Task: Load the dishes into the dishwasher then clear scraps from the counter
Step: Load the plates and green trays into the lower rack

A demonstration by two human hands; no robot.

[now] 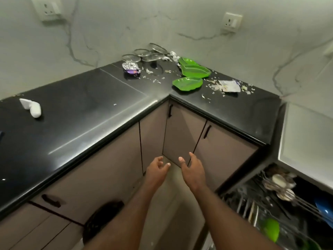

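Three green leaf-shaped plates lie in the corner of the black counter (81,109): one near the front edge (187,83), one behind it (196,71), one at the back (187,61). Several glass lids (131,58) sit against the wall. Paper and foil scraps (228,86) and a crumpled foil wrapper (131,68) litter the corner. The open dishwasher rack (281,201) at lower right holds spoons, a green plate (270,230) and a blue dish. My left hand (156,170) and right hand (191,168) hang empty, fingers loosely curled, below the counter in front of the cabinets.
A white crumpled tissue (31,107) lies on the left stretch of counter. Brown cabinet doors (180,134) with black handles fill the corner below. A dark round object (102,219) sits on the floor at lower left. Two wall sockets are on the marble backsplash.
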